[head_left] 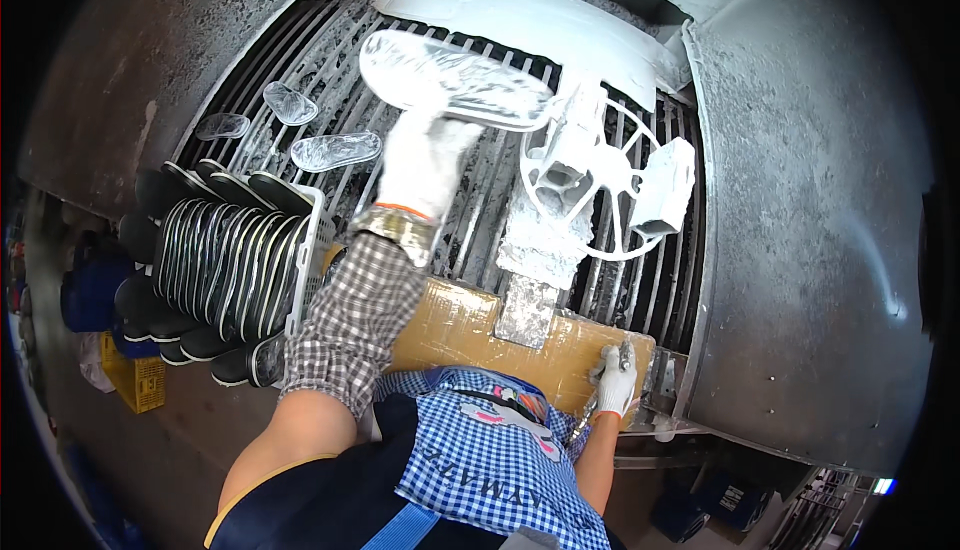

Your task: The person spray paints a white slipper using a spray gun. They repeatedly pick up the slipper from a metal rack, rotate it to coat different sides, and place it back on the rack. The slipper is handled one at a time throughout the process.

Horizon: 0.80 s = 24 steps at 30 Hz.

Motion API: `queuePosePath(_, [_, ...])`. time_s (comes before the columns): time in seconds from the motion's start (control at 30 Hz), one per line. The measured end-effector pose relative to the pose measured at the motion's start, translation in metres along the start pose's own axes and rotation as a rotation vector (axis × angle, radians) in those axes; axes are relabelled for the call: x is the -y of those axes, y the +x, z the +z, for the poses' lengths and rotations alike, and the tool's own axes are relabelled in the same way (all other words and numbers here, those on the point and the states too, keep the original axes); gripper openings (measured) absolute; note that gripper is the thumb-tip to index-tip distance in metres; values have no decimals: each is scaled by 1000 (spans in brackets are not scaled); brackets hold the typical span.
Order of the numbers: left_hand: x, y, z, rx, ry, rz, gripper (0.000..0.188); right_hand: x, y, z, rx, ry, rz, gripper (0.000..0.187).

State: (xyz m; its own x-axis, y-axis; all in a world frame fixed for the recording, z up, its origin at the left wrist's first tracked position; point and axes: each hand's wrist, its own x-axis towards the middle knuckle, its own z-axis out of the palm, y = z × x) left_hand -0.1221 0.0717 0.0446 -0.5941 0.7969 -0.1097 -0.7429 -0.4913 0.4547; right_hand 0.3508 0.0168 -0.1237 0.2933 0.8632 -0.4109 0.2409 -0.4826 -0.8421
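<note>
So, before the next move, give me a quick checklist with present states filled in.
1. Left hand in a white glove gripping the large white-smeared sole: cannot tell; the glove is blurred at the sole's near edge.
2. Right hand in a white glove closed on the small grey metal tool: ok.
3. Large sole clear of the white box-shaped block by the white spoked wheel: cannot tell; sole and block meet in view.
4. Three small white-smeared soles lying apart: ok.
5. Black pale-edged soles in the white plastic crate, standing in a row: ok.
</note>
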Motion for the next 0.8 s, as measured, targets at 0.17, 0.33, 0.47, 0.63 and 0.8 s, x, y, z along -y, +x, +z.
queuePosePath(0.17, [31, 49, -125, -173, 12, -42, 55, 10, -4, 2, 20, 9, 1, 16])
queuePosePath(0.33, [89, 42, -209, -397, -19, -377, 44, 19, -9, 5, 4, -41, -14, 20])
queuePosePath(0.47, [117, 38, -232, -447, 81, -442, 38, 22, -9, 6, 7, -19, -17, 35])
queuePosePath(0.63, [106, 79, -224, -432, 40, -342, 40, 11, -1, 0, 27, -34, -26, 39])
queuePosePath(0.8, [65, 141, -211, -507, 203, -352, 54, 20, -10, 5, 7, -145, -58, 44])
